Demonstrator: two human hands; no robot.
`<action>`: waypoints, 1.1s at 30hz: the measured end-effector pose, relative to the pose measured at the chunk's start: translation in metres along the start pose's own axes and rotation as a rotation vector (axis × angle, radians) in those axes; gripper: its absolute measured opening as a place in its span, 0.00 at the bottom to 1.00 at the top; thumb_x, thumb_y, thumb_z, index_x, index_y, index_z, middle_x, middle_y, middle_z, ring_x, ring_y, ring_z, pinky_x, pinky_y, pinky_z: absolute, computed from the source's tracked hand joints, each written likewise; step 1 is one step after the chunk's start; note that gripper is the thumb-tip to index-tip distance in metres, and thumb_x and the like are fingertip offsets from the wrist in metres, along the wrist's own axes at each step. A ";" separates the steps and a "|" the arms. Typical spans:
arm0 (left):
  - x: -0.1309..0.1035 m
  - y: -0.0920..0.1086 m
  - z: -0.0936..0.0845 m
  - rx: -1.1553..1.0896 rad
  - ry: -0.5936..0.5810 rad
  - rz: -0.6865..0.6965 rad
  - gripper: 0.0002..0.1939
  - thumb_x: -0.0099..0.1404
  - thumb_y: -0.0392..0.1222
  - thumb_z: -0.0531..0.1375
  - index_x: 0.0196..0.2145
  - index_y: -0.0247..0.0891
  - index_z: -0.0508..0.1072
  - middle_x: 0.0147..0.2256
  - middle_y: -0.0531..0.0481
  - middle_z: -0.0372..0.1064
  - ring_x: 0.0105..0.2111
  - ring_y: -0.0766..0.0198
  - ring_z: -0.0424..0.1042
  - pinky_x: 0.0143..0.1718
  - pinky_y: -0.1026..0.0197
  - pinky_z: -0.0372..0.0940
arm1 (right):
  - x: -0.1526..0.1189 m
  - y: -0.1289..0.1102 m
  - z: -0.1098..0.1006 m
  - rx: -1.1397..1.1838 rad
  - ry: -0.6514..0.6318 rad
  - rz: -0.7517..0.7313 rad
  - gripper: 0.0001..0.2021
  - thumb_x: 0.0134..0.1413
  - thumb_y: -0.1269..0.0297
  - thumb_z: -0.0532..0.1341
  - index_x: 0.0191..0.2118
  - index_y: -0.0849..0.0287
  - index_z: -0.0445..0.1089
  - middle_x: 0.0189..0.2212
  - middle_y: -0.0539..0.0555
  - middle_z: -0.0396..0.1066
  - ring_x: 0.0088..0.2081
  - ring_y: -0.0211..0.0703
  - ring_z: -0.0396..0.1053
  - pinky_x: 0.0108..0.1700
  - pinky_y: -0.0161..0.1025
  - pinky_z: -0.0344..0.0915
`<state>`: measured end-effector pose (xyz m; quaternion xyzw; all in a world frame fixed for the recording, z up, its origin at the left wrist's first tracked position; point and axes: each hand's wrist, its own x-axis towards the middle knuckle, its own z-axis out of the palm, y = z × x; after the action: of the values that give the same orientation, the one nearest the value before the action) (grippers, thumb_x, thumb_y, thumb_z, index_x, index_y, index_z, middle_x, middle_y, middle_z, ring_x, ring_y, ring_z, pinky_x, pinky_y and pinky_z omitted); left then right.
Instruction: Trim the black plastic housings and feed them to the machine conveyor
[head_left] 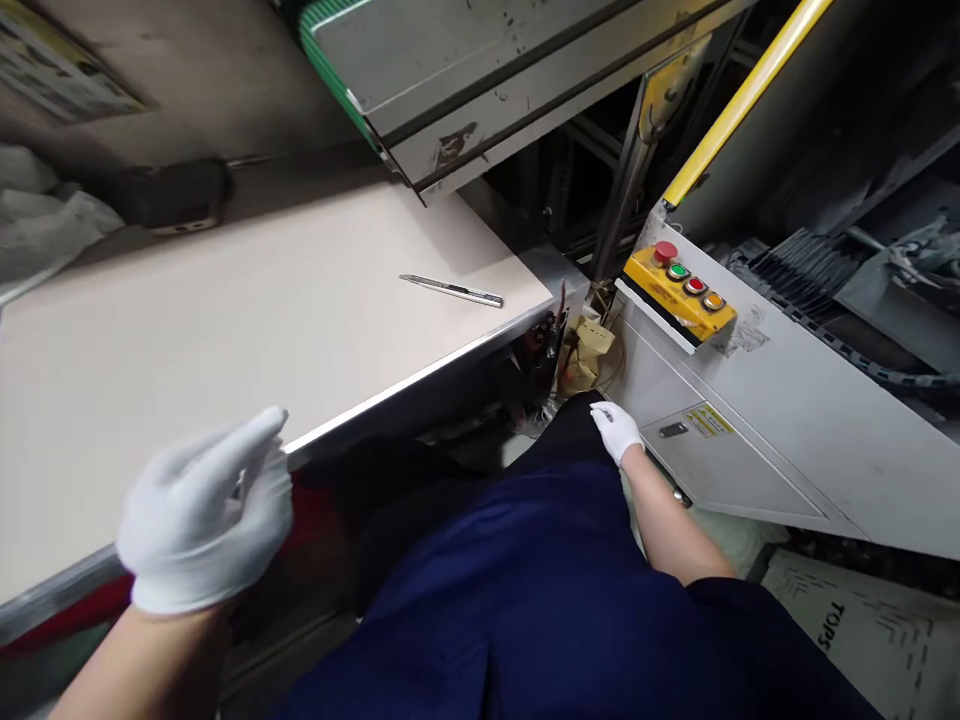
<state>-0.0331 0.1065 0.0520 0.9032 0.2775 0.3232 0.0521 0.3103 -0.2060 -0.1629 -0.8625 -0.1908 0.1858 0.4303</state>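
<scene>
My left hand (210,510), in a white glove, is over the front edge of the pale work table (225,340). Its fingers are loosely bent, with a gap between thumb and fingers, and nothing shows in them. My right hand (617,430), also white-gloved, lies at my dark-clothed knee with its fingers stretched out and holds nothing. A slim silver utility knife (454,290) lies flat on the table near its right end, apart from both hands.
A yellow control box (679,295) with several coloured buttons sits on a grey cabinet (780,400) at right. A green-edged conveyor (480,80) overhangs the table's far side. Dark object (180,195) and crumpled plastic (49,215) occupy the back left.
</scene>
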 end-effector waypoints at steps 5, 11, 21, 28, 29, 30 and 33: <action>0.060 0.015 0.029 -0.008 0.046 0.259 0.15 0.65 0.37 0.61 0.49 0.32 0.77 0.42 0.35 0.77 0.40 0.51 0.77 0.42 0.53 0.71 | -0.028 0.005 -0.014 0.077 0.161 0.112 0.10 0.63 0.61 0.63 0.45 0.62 0.73 0.43 0.54 0.76 0.44 0.44 0.74 0.53 0.51 0.69; 0.079 0.020 0.047 0.014 -0.157 0.265 0.15 0.66 0.42 0.60 0.49 0.36 0.77 0.47 0.38 0.76 0.42 0.50 0.77 0.39 0.55 0.70 | -0.063 0.009 -0.005 0.124 0.273 0.216 0.10 0.62 0.61 0.62 0.45 0.61 0.74 0.42 0.55 0.76 0.43 0.43 0.74 0.52 0.50 0.70; 0.079 0.027 0.044 0.027 -0.217 0.130 0.19 0.69 0.48 0.55 0.49 0.35 0.77 0.49 0.36 0.75 0.45 0.45 0.77 0.43 0.48 0.71 | -0.054 0.011 0.015 0.073 0.118 0.212 0.11 0.61 0.61 0.62 0.45 0.60 0.75 0.44 0.55 0.76 0.43 0.43 0.74 0.52 0.49 0.70; 0.079 0.035 0.047 0.078 -0.178 0.021 0.20 0.70 0.49 0.55 0.50 0.34 0.77 0.48 0.39 0.75 0.46 0.51 0.75 0.48 0.48 0.70 | -0.033 0.020 0.016 0.071 -0.011 0.104 0.13 0.59 0.60 0.59 0.45 0.56 0.76 0.47 0.55 0.76 0.47 0.44 0.74 0.55 0.46 0.69; 0.079 0.036 0.047 0.081 -0.174 -0.001 0.20 0.70 0.50 0.55 0.50 0.34 0.77 0.48 0.39 0.75 0.46 0.53 0.75 0.49 0.49 0.70 | -0.033 0.021 0.016 0.076 -0.020 0.089 0.13 0.59 0.60 0.59 0.46 0.56 0.76 0.47 0.55 0.76 0.48 0.44 0.74 0.56 0.46 0.68; 0.079 0.037 0.048 0.083 -0.170 -0.019 0.20 0.70 0.50 0.55 0.50 0.34 0.77 0.48 0.40 0.75 0.46 0.54 0.75 0.49 0.49 0.70 | -0.034 0.023 0.017 0.085 -0.026 0.077 0.13 0.59 0.59 0.59 0.46 0.56 0.75 0.48 0.56 0.76 0.48 0.45 0.73 0.56 0.46 0.68; 0.080 0.038 0.049 0.069 -0.162 -0.010 0.20 0.70 0.51 0.55 0.49 0.34 0.78 0.48 0.40 0.75 0.44 0.55 0.75 0.49 0.50 0.70 | -0.037 0.027 0.019 0.120 -0.032 0.056 0.12 0.61 0.60 0.60 0.46 0.58 0.75 0.47 0.56 0.76 0.49 0.44 0.73 0.55 0.48 0.69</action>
<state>0.0658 0.1214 0.0677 0.9262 0.2880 0.2390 0.0451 0.2744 -0.2263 -0.1900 -0.8371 -0.1617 0.2225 0.4729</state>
